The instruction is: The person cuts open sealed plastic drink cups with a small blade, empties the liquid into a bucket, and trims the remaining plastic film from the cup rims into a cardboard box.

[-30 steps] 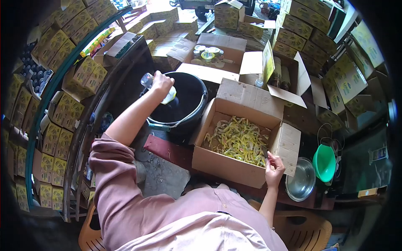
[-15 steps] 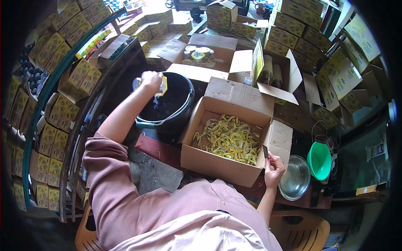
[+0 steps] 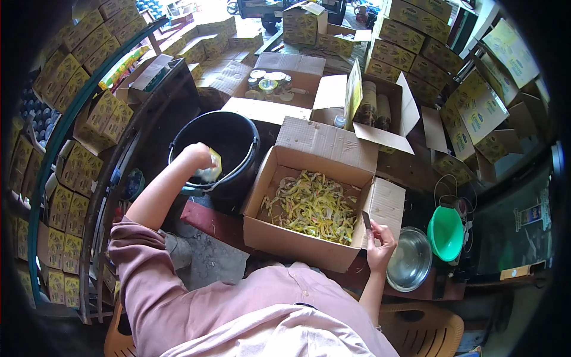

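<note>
1. Lowered from beyond the bucket's middle toward its near left side, the jar (image 3: 210,168) with the yellow label has come closer to you than it was in the earlier frames. It now sits at the mouth of the black bucket (image 3: 237,191), over the near part of the opening. So your reach is shorter than it was; whether anything is leaving the jar now is too unclear to tell.

2. Your left hand (image 3: 197,156) is closed around that jar, fingers wrapped over its side and partly hiding it.

3. Your right hand (image 3: 380,247) is well apart from the jar, on the other side of the open cardboard box (image 3: 297,245). It pinches a knife (image 3: 366,220), blade pointing up, beside the box's near right corner and its folded-out flap (image 3: 386,205); this hand has hardly shifted against the box.

4. Between your hands, the box holds a loose heap of yellow-green strips (image 3: 315,205). Neither hand touches them.

5. Farther out, a shiny round bowl (image 3: 409,262) lies just beside your right hand, with a green bowl (image 3: 446,235) beyond it. Past the bucket, lidded jars (image 3: 269,86) stand in another open carton.
</note>
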`<action>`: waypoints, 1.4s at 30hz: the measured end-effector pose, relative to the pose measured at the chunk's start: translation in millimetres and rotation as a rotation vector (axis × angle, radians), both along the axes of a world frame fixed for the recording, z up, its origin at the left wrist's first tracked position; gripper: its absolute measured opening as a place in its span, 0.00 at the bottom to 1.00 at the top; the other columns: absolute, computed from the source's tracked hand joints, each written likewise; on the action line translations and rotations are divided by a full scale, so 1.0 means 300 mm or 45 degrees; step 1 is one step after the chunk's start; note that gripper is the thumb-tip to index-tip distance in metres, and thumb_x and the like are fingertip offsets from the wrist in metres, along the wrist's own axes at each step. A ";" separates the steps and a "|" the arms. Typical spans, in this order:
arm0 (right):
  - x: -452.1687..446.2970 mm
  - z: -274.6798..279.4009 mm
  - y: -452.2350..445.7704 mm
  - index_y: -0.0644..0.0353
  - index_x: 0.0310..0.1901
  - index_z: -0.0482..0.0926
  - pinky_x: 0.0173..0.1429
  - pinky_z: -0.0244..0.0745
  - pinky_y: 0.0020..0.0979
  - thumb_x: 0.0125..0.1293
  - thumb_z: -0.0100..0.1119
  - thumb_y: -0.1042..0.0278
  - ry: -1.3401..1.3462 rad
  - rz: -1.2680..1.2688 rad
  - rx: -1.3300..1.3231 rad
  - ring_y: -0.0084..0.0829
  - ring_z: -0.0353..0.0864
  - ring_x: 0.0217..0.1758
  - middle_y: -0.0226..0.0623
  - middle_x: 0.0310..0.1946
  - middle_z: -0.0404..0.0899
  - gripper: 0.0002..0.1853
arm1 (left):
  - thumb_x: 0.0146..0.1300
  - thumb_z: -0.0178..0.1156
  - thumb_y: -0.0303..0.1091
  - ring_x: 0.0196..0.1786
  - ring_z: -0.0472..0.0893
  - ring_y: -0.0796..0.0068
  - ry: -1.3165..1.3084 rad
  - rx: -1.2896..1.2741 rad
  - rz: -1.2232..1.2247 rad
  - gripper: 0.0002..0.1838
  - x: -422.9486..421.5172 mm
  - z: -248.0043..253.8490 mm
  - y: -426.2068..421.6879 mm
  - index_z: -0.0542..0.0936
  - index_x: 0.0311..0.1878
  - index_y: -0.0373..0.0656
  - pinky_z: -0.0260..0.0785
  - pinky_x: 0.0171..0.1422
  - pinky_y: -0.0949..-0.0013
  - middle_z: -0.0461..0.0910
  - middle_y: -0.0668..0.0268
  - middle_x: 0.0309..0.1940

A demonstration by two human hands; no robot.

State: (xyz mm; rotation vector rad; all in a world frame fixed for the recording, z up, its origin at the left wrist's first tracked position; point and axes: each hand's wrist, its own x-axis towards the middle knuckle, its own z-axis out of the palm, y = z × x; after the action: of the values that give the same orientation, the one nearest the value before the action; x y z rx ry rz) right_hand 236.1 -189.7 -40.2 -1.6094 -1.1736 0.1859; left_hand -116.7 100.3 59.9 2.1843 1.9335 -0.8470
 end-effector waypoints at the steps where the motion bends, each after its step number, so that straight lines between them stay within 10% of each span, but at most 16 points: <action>1: -0.005 -0.004 0.002 0.58 0.40 0.80 0.32 0.69 0.24 0.47 0.56 0.86 0.027 0.005 -0.002 0.24 0.73 0.24 0.36 0.25 0.76 0.17 | 0.47 0.56 0.64 0.42 0.80 0.63 0.054 -0.075 0.044 0.34 0.003 -0.002 0.003 0.79 0.43 0.39 0.72 0.46 0.66 0.79 0.57 0.41; 13: -0.023 0.010 -0.016 0.58 0.43 0.79 0.32 0.71 0.23 0.50 0.57 0.84 0.056 -0.090 -0.003 0.22 0.74 0.25 0.34 0.25 0.75 0.17 | 0.52 0.49 0.66 0.45 0.78 0.62 0.242 -0.403 0.091 0.36 0.010 0.022 0.030 0.75 0.51 0.43 0.69 0.51 0.65 0.79 0.58 0.43; 20: -0.041 0.014 -0.022 0.59 0.44 0.78 0.34 0.73 0.21 0.51 0.56 0.84 0.114 -0.110 0.015 0.20 0.73 0.26 0.31 0.27 0.74 0.16 | 0.53 0.55 0.56 0.43 0.79 0.60 -0.286 0.531 -0.076 0.30 -0.045 -0.034 0.037 0.76 0.41 0.32 0.71 0.46 0.63 0.77 0.51 0.41; 23: -0.056 -0.006 -0.026 0.60 0.44 0.78 0.34 0.73 0.21 0.52 0.56 0.83 0.166 -0.123 0.008 0.19 0.73 0.28 0.31 0.28 0.74 0.16 | 0.51 0.51 0.64 0.44 0.79 0.64 0.222 -0.384 0.100 0.34 -0.053 -0.050 0.066 0.77 0.48 0.43 0.70 0.50 0.65 0.78 0.60 0.44; 35: -0.047 0.014 -0.002 0.59 0.45 0.77 0.35 0.73 0.22 0.51 0.57 0.82 0.085 -0.158 -0.006 0.21 0.75 0.28 0.32 0.27 0.75 0.17 | 0.51 0.52 0.65 0.38 0.81 0.65 -0.091 -0.030 -0.075 0.35 -0.047 0.023 0.069 0.79 0.41 0.37 0.72 0.44 0.65 0.80 0.57 0.36; 42: -0.038 0.012 0.031 0.59 0.50 0.73 0.37 0.70 0.17 0.53 0.58 0.81 0.634 -0.106 0.073 0.15 0.72 0.31 0.26 0.30 0.74 0.21 | 0.54 0.50 0.64 0.35 0.81 0.63 -0.196 -0.333 0.096 0.36 -0.047 0.030 0.028 0.78 0.41 0.33 0.73 0.39 0.67 0.79 0.52 0.37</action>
State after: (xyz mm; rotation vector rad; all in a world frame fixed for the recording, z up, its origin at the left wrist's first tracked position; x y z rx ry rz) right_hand 224.7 -180.4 -36.6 -1.4464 -0.7202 0.4653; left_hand -130.7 108.8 68.9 1.9529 1.7140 -0.8391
